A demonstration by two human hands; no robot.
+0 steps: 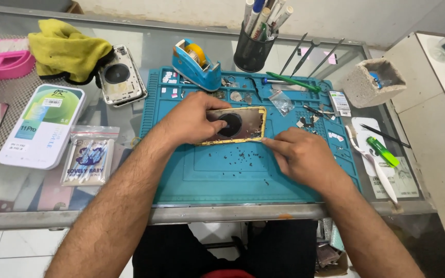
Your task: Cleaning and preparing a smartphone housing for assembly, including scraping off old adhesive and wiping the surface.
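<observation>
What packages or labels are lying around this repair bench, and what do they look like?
Phone box: left on the glass table, white rounded rectangle with green-blue artwork.
Cotton swab bag: beside the box, clear plastic, blue print.
Small label: right edge of the blue mat, white.
Tiny clear bag: mat's top.

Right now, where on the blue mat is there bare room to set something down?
The near half of the blue mat, below the phone frame and between the left hand and right hand, is bare apart from dark crumbs. The far strip is crowded: tape dispenser, green tool, small plastic bag and loose parts.
</observation>
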